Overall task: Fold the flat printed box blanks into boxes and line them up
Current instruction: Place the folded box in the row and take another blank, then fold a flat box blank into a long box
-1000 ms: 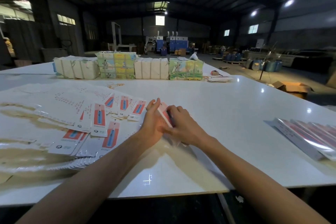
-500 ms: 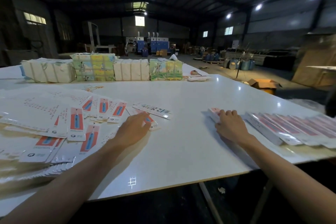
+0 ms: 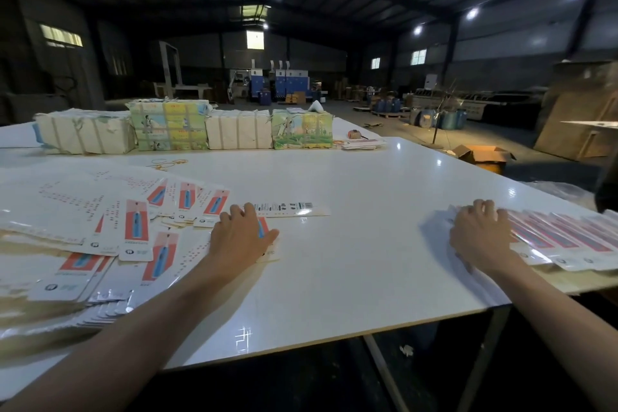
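On the white tabletop (image 3: 368, 261), the left grip (image 3: 240, 237) lies open with relaxed fingers on one flat red-and-white blank (image 3: 265, 226), beside a fanned pile of blanks (image 3: 133, 231). The right grip (image 3: 481, 237), fingers spread, presses the near end of the row of folded boxes (image 3: 568, 239). Four strapped bundles (image 3: 237, 130) stand behind. The print is too small to read.

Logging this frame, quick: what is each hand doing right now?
Left hand: open, flat on a blank.
Right hand: open, resting on the left end of the box row.
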The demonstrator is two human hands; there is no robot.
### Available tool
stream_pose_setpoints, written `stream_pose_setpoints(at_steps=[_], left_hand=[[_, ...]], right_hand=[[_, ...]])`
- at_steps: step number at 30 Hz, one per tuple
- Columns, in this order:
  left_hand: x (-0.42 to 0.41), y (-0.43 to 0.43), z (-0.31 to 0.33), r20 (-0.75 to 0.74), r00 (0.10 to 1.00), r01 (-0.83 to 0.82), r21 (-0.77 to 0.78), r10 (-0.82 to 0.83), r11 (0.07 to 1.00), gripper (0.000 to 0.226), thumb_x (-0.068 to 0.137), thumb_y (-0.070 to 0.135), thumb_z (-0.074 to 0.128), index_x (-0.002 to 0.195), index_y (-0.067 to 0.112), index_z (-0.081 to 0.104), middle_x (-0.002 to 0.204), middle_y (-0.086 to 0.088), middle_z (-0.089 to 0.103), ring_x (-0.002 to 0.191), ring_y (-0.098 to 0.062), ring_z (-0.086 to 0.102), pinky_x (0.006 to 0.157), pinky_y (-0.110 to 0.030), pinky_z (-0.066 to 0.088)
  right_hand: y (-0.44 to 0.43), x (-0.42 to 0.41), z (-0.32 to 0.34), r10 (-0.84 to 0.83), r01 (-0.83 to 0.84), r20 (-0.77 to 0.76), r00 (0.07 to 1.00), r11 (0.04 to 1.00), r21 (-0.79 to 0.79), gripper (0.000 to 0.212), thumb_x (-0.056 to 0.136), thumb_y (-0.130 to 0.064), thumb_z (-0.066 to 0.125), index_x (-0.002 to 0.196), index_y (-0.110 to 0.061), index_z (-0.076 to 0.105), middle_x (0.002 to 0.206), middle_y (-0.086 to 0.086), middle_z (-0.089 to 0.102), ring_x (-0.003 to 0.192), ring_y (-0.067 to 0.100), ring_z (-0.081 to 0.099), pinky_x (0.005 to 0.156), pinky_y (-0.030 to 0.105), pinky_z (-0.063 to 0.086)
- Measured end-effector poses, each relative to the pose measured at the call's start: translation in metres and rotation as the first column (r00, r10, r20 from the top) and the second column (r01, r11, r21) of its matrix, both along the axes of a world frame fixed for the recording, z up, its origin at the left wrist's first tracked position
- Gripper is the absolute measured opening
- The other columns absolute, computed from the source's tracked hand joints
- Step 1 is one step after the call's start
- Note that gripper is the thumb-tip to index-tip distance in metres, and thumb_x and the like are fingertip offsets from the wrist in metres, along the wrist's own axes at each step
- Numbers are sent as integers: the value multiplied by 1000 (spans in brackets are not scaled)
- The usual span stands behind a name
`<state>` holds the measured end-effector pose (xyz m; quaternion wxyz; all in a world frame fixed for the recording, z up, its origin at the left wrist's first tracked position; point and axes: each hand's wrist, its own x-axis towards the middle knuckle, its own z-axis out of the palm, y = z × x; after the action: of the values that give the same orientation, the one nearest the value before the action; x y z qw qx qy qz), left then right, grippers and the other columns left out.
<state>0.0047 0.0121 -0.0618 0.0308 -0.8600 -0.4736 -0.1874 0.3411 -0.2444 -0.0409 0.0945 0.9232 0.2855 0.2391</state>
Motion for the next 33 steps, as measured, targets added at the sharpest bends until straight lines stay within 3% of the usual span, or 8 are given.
stream_pose_setpoints(at_steps=[6,12,16,19,22,26,30,33], left_hand=[[-5,15,0,31,999,-33,-167,39,985,95,92,76,57,156,15,24,143,-8,57,128,-32,56,104,-48,48],[-11,36,9,135,984,-50,-424,118,904,132,74,65,86,163,12,4,159,-16,38,145,-39,38,115,-52,37],[-17,39,12,342,927,55,-533,156,844,87,86,33,87,150,11,32,120,-2,62,90,-12,62,67,-24,50],[-21,41,11,531,817,154,-576,224,803,24,93,14,77,110,16,60,109,-7,72,77,-15,71,56,-28,56],[-23,40,14,656,689,164,-557,309,814,25,97,17,73,120,13,64,110,-11,74,87,-29,77,79,-47,66],[-24,43,18,776,461,148,-546,431,825,37,104,27,64,137,15,54,118,-12,70,95,-33,74,84,-53,64],[-29,37,24,732,179,352,-671,657,652,34,105,16,55,137,15,44,112,-23,69,90,-36,77,54,-53,62],[-31,35,28,712,217,424,-685,668,593,52,100,1,49,148,14,34,111,-27,68,87,-36,76,46,-48,60]], right_hand=[[77,-66,11,357,-349,-9,934,919,185,44,107,-32,48,145,-12,51,158,11,41,147,30,35,117,44,31],[159,-139,6,723,-655,-121,680,673,343,41,107,-34,51,140,-12,57,150,7,48,139,28,41,110,43,36],[189,-167,-9,811,-718,-171,560,577,389,32,105,-29,51,132,-14,61,140,5,54,131,27,46,105,41,37],[193,-170,-24,831,-718,-205,517,551,425,27,102,-23,52,124,-15,64,133,3,56,127,26,47,106,40,38],[191,-167,-27,851,-733,-201,485,521,437,30,100,-22,52,127,-17,65,134,3,56,129,24,45,107,41,37],[185,-168,-26,875,-726,-182,448,475,497,27,103,-20,54,126,-13,65,135,3,57,126,24,48,104,39,38],[183,-172,-25,895,-702,-170,412,431,567,22,104,-16,55,122,-12,67,130,2,58,121,21,49,96,32,37],[181,-174,-24,904,-696,-176,390,414,587,20,104,-15,55,119,-12,67,130,1,57,120,20,49,94,31,38]])
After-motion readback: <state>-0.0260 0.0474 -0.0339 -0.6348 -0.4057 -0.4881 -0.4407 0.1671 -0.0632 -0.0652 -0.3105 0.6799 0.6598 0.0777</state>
